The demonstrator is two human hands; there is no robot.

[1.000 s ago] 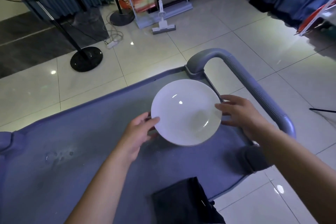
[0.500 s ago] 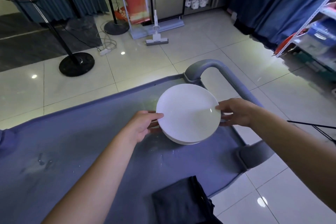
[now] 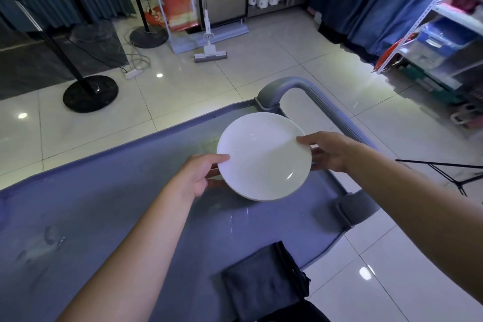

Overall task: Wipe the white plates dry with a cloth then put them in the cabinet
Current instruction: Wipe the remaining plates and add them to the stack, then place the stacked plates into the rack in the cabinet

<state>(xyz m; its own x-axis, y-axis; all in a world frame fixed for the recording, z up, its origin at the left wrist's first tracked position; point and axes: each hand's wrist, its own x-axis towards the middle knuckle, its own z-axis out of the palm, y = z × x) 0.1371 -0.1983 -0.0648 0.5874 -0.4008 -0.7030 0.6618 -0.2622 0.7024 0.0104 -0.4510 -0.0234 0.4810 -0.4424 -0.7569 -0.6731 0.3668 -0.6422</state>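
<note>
Plates gripped at opposite rims by left hand and right hand — lifted off cart. Cloth lying idle; wiping apparently done or skipped — cabinet not in view.

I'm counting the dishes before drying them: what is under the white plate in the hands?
Under the white plate, held by the left hand and right hand, a second rim edge peeks out, above the grey cart surface. How many plates lie beneath is hidden.

**Dim room, shiny floor**

The room is dim and bluish. Small bright spots glare on the glossy pale floor tiles (ceiling lights, out of view). The round white plate gleams. Edges bend and blur, mostly top left.
</note>
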